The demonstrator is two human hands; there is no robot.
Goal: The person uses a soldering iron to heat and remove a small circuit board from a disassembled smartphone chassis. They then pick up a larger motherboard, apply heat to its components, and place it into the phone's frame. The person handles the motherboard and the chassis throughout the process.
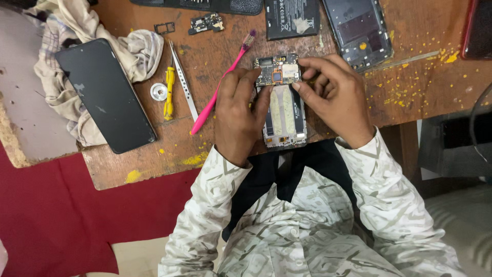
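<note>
Keep the opened black smartphone chassis point(283, 110), lying at the near edge of the worn wooden desk point(215, 46), pinned flat by the left hand point(238, 115). The right hand point(333, 97) pinches at its exposed circuit board point(277, 71); work gently, sparing the connectors.

A worn brown wooden table point(154, 169) flecked with yellow stands over a red floor covering point(56, 215)

Scuffed wooden table point(215, 46) had an open phone point(281, 102) near, pink toothbrush point(220, 84), tweezers point(183, 82), yellow screwdriver point(168, 92) left, battery point(292, 18) far.
</note>
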